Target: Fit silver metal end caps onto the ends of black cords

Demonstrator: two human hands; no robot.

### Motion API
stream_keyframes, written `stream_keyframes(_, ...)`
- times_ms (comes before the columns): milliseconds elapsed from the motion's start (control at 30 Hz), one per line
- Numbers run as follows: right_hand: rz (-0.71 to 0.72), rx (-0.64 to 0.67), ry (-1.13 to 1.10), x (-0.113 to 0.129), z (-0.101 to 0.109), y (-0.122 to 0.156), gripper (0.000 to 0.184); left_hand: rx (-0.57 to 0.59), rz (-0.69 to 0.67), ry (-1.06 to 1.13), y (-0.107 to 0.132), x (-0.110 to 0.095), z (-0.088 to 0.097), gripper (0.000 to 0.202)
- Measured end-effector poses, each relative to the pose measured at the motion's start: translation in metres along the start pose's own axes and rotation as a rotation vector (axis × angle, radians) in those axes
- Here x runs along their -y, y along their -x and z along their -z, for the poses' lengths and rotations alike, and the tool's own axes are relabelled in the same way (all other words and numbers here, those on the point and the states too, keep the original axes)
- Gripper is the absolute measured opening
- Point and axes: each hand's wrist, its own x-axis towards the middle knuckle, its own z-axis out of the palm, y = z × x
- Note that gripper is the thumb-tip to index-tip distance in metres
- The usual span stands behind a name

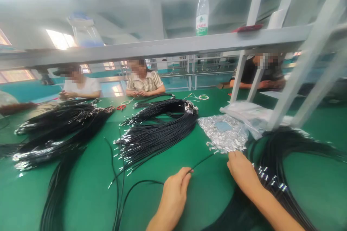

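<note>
My left hand [173,191] pinches a single black cord [202,160] near its end, and the cord runs up to the right across the green table [89,187]. My right hand [241,169] reaches into the near edge of a heap of small silver metal clasps [223,135]; its fingertips are curled down among them and what they hold is hidden. A thick bundle of black cords with silver ends [159,130] lies just beyond my left hand. Another bundle [282,166] loops under my right forearm.
More black cord bundles [59,130] cover the left of the table. Clear plastic bags [244,113] lie behind the clasps, beside white frame legs [287,94]. Three people sit across the table. A bottle [202,16] stands on the overhead shelf. Red scissors [121,107] lie far off.
</note>
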Motion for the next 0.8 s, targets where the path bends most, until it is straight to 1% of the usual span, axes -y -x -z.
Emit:
stream_keyframes(33,-0.024,-0.010,-0.058,0.002,0.003,0.001,0.019,0.001,-0.012,0.003,0.000,0.000,-0.001,0.030)
stream_keyframes(100,-0.070,-0.016,-0.180,0.009,0.011,0.003,0.025,0.010,-0.024,-0.004,0.000,0.002,-0.002,0.030)
stream_keyframes(133,-0.121,-0.002,-0.312,0.013,0.018,0.005,0.028,0.016,-0.025,-0.014,0.000,0.002,-0.003,0.031)
stream_keyframes(167,-0.194,0.023,-0.500,0.018,0.025,0.007,0.030,0.022,-0.024,-0.025,0.000,0.003,-0.004,0.031)
stream_keyframes(267,-0.481,0.122,-1.176,0.034,0.045,0.016,0.033,0.034,-0.027,-0.044,-0.001,0.002,-0.004,0.031)
stream_keyframes(300,-0.554,0.146,-1.335,0.038,0.050,0.019,0.036,0.040,-0.027,-0.044,-0.001,0.001,-0.004,0.032)
stream_keyframes(333,-0.597,0.164,-1.423,0.041,0.054,0.022,0.039,0.046,-0.026,-0.041,-0.001,0.001,-0.004,0.032)
stream_keyframes(433,-0.637,0.226,-1.516,0.045,0.059,0.027,0.044,0.063,-0.020,-0.034,0.000,-0.001,-0.003,0.031)
stream_keyframes(500,-0.622,0.242,-1.483,0.045,0.061,0.027,0.047,0.070,-0.022,-0.032,0.001,0.000,-0.004,0.032)
stream_keyframes(633,-0.581,0.207,-1.359,0.043,0.063,0.025,0.047,0.081,-0.045,-0.040,0.000,0.001,-0.005,0.032)
stream_keyframes(700,-0.560,0.227,-1.324,0.041,0.063,0.024,0.044,0.088,-0.046,-0.045,0.000,0.001,-0.005,0.032)
stream_keyframes(800,-0.531,0.261,-1.309,0.038,0.062,0.024,0.044,0.102,-0.039,-0.059,0.000,-0.001,-0.004,0.032)
